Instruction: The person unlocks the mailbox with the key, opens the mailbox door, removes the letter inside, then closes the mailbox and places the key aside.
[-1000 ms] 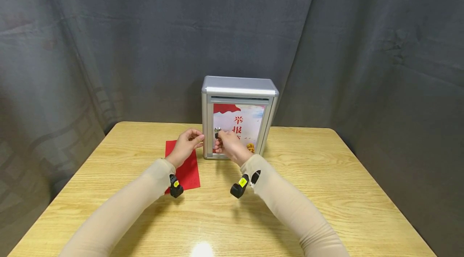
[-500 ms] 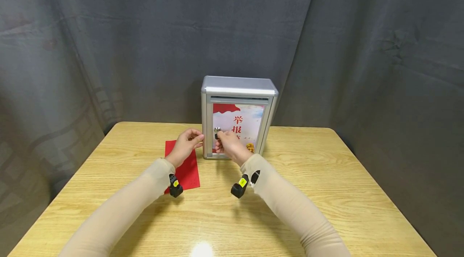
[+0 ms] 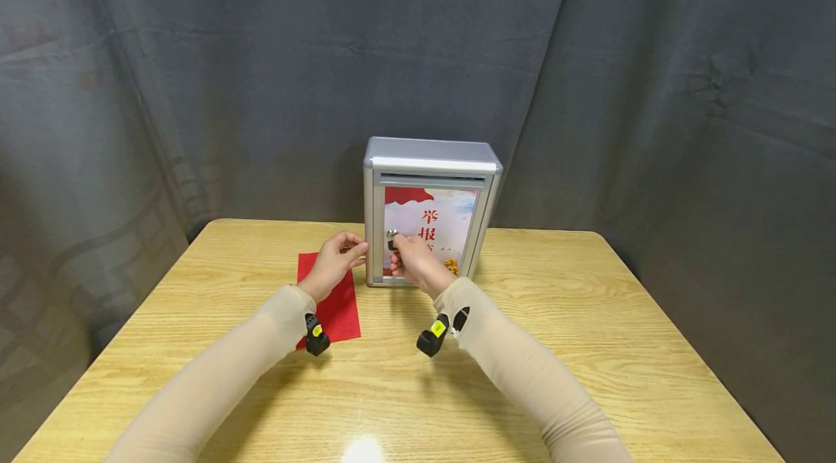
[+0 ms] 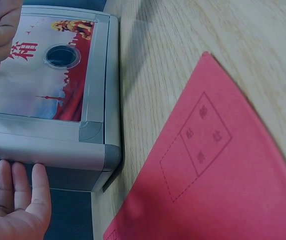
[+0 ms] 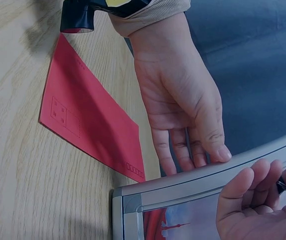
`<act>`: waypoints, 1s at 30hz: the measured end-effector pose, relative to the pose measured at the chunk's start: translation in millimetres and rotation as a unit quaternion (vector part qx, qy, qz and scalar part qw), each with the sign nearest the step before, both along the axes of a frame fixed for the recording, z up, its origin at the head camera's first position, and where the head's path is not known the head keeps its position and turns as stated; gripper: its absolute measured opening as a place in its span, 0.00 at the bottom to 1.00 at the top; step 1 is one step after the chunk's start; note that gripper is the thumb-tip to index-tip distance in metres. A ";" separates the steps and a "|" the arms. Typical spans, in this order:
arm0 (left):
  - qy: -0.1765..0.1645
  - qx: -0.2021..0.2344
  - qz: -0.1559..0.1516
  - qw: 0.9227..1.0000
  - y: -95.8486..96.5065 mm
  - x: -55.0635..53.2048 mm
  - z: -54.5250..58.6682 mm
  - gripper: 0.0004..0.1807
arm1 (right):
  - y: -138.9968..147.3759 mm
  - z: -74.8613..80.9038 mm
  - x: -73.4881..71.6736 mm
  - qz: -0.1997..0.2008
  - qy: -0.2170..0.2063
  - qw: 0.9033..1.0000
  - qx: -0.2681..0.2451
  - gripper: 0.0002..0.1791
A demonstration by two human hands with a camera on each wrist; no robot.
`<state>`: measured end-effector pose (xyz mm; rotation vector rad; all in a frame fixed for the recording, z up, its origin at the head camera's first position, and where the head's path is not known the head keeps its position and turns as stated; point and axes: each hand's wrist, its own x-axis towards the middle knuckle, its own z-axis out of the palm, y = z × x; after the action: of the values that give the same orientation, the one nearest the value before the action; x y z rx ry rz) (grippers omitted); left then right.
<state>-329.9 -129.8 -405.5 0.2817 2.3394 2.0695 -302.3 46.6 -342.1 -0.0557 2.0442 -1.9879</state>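
Note:
A grey metal suggestion box (image 3: 431, 151) with a slot near its top and a printed front panel stands upright on the table. My right hand (image 3: 421, 263) is at the panel's left side, thumb and fingers pinching a small black-headed key (image 5: 282, 186) just under the round silver lock (image 3: 392, 234). Its tip is hidden in the head view. With fingers nearly straight, my left hand (image 3: 336, 263) touches the box's left side; the left wrist view shows these fingertips (image 4: 39, 172) against the metal edge. Below that hand lies a red envelope (image 3: 339, 310), partly covered by the wrist.
The wooden table (image 3: 555, 347) has rounded far corners and extends on both sides of the box. Grey curtains (image 3: 294, 85) hang behind and along the sides. A black wrist camera (image 3: 431, 336) sticks out below the right sleeve, over the tabletop.

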 end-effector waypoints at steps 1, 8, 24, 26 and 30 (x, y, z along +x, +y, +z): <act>0.001 0.000 0.000 1.000 0.0 -0.1 -0.2 0.16 | 0.2 0.2 0.1 -0.001 -0.001 1.000 0.001 0.15; 0.001 0.005 0.002 1.000 0.4 -1.1 -1.0 0.16 | 1.8 1.0 1.2 0.003 -0.002 1.000 -0.006 0.14; 0.004 0.002 -0.002 1.000 -0.8 -0.5 -1.6 0.16 | 21.6 -22.0 5.0 0.176 0.011 0.980 0.092 0.10; 0.005 0.003 -0.001 1.000 -0.7 -0.7 -1.7 0.16 | 27.5 -26.9 5.4 0.215 0.019 0.965 0.149 0.10; 0.005 -0.002 0.005 1.000 0.4 -1.2 -2.0 0.16 | 40.1 -35.5 4.5 0.259 0.040 0.929 0.262 0.09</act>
<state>-331.1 -129.4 -407.5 0.2829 2.3550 2.0721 -297.8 86.7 -377.6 -0.5123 2.2417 -1.1122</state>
